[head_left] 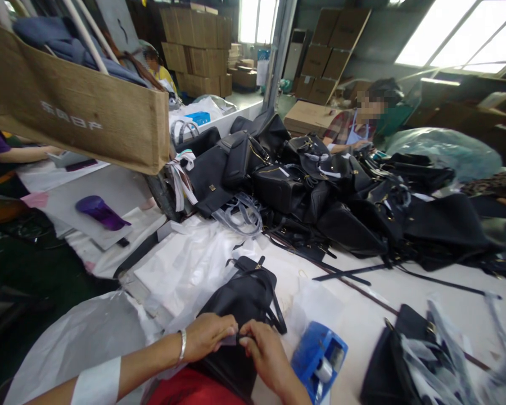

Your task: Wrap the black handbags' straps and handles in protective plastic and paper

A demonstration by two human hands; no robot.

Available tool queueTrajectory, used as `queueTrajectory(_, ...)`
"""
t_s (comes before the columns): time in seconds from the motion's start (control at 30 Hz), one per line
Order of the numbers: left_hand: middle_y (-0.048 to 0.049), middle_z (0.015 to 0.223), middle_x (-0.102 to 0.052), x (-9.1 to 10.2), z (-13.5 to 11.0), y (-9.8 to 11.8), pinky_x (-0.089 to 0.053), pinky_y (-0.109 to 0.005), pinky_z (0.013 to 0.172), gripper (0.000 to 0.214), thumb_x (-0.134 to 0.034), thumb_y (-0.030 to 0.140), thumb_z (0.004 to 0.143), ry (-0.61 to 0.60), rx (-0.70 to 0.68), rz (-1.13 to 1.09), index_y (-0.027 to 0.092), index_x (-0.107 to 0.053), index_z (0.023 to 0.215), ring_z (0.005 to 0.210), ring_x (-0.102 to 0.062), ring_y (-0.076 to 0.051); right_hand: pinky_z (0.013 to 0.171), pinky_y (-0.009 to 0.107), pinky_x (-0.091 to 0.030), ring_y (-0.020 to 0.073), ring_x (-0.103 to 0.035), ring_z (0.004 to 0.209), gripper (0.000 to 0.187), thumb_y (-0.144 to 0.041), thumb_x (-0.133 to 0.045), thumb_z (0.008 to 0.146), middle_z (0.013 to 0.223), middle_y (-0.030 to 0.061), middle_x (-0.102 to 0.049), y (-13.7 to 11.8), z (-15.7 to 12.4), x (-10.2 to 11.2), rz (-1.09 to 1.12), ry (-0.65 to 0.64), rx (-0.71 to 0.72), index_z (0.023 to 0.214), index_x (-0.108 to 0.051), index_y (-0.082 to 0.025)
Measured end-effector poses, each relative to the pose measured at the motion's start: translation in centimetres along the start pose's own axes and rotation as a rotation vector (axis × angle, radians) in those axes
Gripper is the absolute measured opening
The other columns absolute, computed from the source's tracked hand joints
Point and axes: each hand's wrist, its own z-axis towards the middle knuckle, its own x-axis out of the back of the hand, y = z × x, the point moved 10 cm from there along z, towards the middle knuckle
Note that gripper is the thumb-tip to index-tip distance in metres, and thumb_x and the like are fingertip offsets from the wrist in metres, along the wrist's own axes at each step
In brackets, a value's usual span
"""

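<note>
Head view: black bag (244, 292) lay at the near edge of the counter (358, 315), top end toward the far edge, lower part beneath both hands. Left hand (211, 336) reached in from the left, silver bracelet (183, 344) at the wrist, white band (96, 382) on the forearm. Right hand (265, 350) faced it, fingertips almost meeting. Each grip was closed to a pinch at a narrow dark strip (237, 337); too small to tell whether it was part of the bag.

Blue tape dispenser (308, 346) sat on the near edge, just right of the right hand. Farther right along that edge stood a second black bag (379, 365), clear plastic wrap (434, 354) over its front. White sheets (181, 261) were spread by the left edge. A heap of black bags (278, 188) covered the far side; loose dark straps (341, 277) lay before it. Beyond the far edge, a person in a plaid sleeve (335, 129).
</note>
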Motion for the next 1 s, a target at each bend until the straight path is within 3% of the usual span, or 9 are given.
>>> queueTrajectory(0.13, -0.0025, 0.074, -0.066, 1.1, 1.0, 1.4, -0.039, -0.024, 0.062, 0.036, -0.029, 0.038, 0.096, 0.018, -0.017, 0.148, 0.024, -0.052, 0.119, 0.068, -0.061, -0.018, 0.066, 0.025, -0.039, 0.0143, -0.057, 0.065, 0.029, -0.022, -0.048, 0.089, 0.066, -0.0053, -0.060, 0.2, -0.1, 1.0, 0.148, -0.068, -0.014, 0.118, -0.048, -0.023)
queueTrajectory(0.23, -0.0078, 0.091, -0.069, 1.2, 1.4, 1.5, -0.042, -0.027, 0.066, 0.047, -0.037, 0.031, 0.092, -0.007, -0.012, 0.249, 0.021, -0.035, 0.139, 0.077, -0.064, -0.022, 0.067, 0.026, -0.042, 0.0139, -0.058, 0.064, 0.038, -0.029, -0.048, 0.090, 0.067, -0.0049, -0.062, 0.2, -0.1, 0.8, 0.342, -0.111, -0.022, 0.127, -0.042, -0.022)
queueTrajectory(0.37, -0.0107, 0.093, -0.071, -0.3, 1.8, 1.7, -0.044, -0.032, 0.067, 0.065, -0.039, 0.026, 0.089, -0.074, -0.046, 0.330, 0.017, -0.015, 0.148, 0.079, -0.065, -0.026, 0.060, 0.024, -0.040, 0.0124, -0.055, 0.057, 0.029, -0.036, -0.053, 0.088, 0.063, -0.0041, -0.062, 0.0, 0.5, -0.8, 0.498, -0.169, -0.029, 0.111, -0.051, -0.019)
queueTrajectory(0.57, -0.0059, 0.074, -0.071, -1.8, 2.6, 1.9, -0.045, -0.028, 0.063, 0.057, -0.027, 0.033, 0.094, -0.057, -0.009, 0.119, 0.017, -0.019, 0.148, 0.066, -0.064, -0.020, 0.055, 0.020, -0.038, 0.0118, -0.056, 0.056, 0.007, -0.023, -0.048, 0.088, 0.062, -0.0048, -0.060, 0.0, 1.1, -1.6, 0.336, -0.117, -0.031, 0.094, -0.049, -0.020)
queueTrajectory(0.7, 0.0005, 0.064, -0.068, -1.6, 1.7, -1.4, -0.043, -0.023, 0.052, 0.072, -0.042, 0.043, 0.088, -0.144, 0.191, -0.165, 0.016, -0.014, 0.148, 0.048, -0.058, -0.015, 0.060, 0.022, -0.036, 0.0141, -0.060, 0.064, 0.009, -0.018, -0.044, 0.089, 0.069, -0.0017, -0.064, 1.5, 1.1, -0.8, -0.029, -0.026, -0.052, 0.083, -0.051, -0.021)
queueTrajectory(0.77, -0.0002, 0.070, -0.070, -1.0, -0.1, -3.8, -0.044, -0.023, 0.051, 0.082, -0.063, 0.045, 0.073, -0.214, 0.276, -0.226, 0.019, -0.031, 0.143, 0.053, -0.060, -0.016, 0.061, 0.023, -0.034, 0.0163, -0.062, 0.069, 0.010, -0.018, -0.045, 0.088, 0.073, 0.0004, -0.066, 2.9, 1.1, -0.7, -0.193, -0.006, -0.093, 0.082, -0.052, -0.021)
queueTrajectory(0.87, -0.0009, 0.081, -0.071, 0.2, -3.6, -6.9, -0.046, -0.024, 0.058, 0.061, -0.081, 0.040, 0.049, -0.313, 0.289, -0.326, 0.021, -0.067, 0.106, 0.070, -0.063, -0.020, 0.061, 0.025, -0.034, 0.0195, -0.063, 0.074, 0.011, -0.016, -0.047, 0.087, 0.076, 0.0028, -0.068, 4.7, 1.0, -1.1, -0.356, 0.002, -0.148, 0.082, -0.055, -0.021)
queueTrajectory(0.93, 0.0004, 0.075, -0.069, -0.3, -6.9, -9.0, -0.047, -0.026, 0.058, 0.045, -0.080, 0.040, 0.048, -0.446, 0.379, -0.524, 0.021, -0.071, 0.088, 0.067, -0.063, -0.020, 0.064, 0.026, -0.035, 0.0205, -0.063, 0.078, 0.012, -0.013, -0.049, 0.085, 0.080, 0.0039, -0.068, 5.3, 1.1, -1.6, -0.411, 0.006, -0.152, 0.082, -0.058, -0.021)
queueTrajectory(1.0, 0.0005, 0.066, -0.067, 0.3, -9.2, -10.8, -0.049, -0.030, 0.055, 0.035, -0.080, 0.039, 0.049, -0.443, 0.435, -0.596, 0.020, -0.069, 0.076, 0.062, -0.063, -0.022, 0.069, 0.029, -0.036, 0.0218, -0.061, 0.082, 0.014, -0.011, -0.052, 0.082, 0.087, 0.0058, -0.067, 5.7, 1.2, -2.2, -0.471, 0.028, -0.152, 0.084, -0.061, -0.020)
